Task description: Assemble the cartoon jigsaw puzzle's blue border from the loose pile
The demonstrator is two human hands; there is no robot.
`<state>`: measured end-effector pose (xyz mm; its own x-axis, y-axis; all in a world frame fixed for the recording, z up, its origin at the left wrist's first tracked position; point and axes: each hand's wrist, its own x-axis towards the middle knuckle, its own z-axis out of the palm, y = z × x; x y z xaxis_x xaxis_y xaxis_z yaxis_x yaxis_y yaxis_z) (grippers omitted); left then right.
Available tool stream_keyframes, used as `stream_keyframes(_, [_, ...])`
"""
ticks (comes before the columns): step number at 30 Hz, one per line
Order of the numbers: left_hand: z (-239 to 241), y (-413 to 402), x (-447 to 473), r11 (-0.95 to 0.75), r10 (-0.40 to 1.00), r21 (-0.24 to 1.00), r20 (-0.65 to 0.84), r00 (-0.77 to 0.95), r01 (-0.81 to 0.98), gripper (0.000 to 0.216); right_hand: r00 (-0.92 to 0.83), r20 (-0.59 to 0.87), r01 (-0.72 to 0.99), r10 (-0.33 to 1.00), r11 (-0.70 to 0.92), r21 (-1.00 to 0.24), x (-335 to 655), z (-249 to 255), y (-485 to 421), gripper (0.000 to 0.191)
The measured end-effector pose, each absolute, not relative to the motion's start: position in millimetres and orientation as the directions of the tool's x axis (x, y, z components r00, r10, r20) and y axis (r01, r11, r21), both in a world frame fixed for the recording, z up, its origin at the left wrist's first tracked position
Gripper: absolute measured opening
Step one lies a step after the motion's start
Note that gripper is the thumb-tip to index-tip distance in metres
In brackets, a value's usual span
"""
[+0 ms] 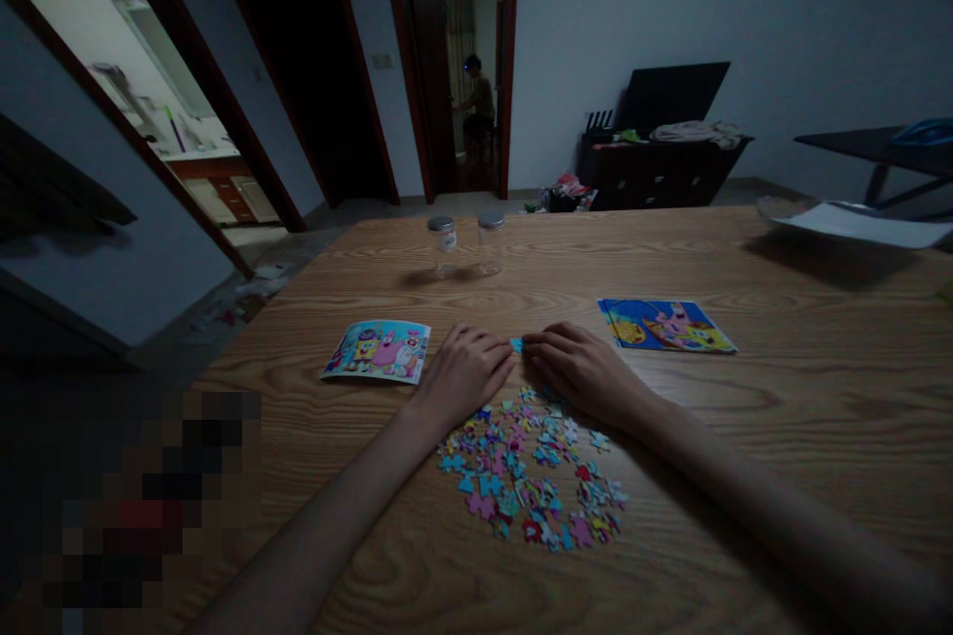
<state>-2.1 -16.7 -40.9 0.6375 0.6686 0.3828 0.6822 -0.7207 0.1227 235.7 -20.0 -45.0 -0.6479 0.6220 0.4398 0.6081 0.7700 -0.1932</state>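
Both my hands rest knuckles-up on a wooden table point(745, 437), fingertips meeting. My left hand point(463, 372) and my right hand point(577, 365) pinch a small blue puzzle piece point(516, 344) between them, fingers curled. Just in front of the hands lies a heap of several loose coloured puzzle pieces point(532, 481). A cartoon picture card point(378, 350) lies to the left of my left hand. A finished-looking cartoon puzzle picture point(665, 324) lies to the right of my right hand.
Two small clear jars with metal lids point(466, 243) stand further back on the table. A white sheet on a tray point(856, 221) sits at the far right edge. Beyond are a dark cabinet point(659, 169), open doorways and a seated person point(476, 109) in another room.
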Motion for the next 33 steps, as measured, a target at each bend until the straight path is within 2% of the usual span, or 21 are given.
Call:
stream_keyframes(9, [-39,-17,-2,-0.720,0.676,0.142,0.362,0.641,0.679,0.023,-0.699,0.403,0.590,0.591,0.795,-0.143,239,-44,-15,0.031])
stream_keyframes(16, [-35,-14,-9,-0.737,0.662,0.106,0.310,0.682,0.667,0.026,-0.708,0.376,0.537,0.599,0.801,-0.266,243,-39,-20,0.037])
stream_keyframes(23, [-24,1,-34,-0.646,0.730,0.077,0.352,0.585,0.760,0.025,-0.698,0.346,0.552,0.627,0.779,-0.298,246,-43,-20,0.042])
stream_keyframes(26, [-19,7,-48,-0.642,0.739,0.046,0.303,0.602,0.765,0.016,-0.697,0.343,0.551,0.629,0.777,-0.305,246,-43,-20,0.042])
stream_keyframes(33, [-28,6,-45,-0.690,0.698,0.054,0.314,0.644,0.722,0.021,-0.701,0.329,0.558,0.632,0.774,-0.299,245,-44,-21,0.043])
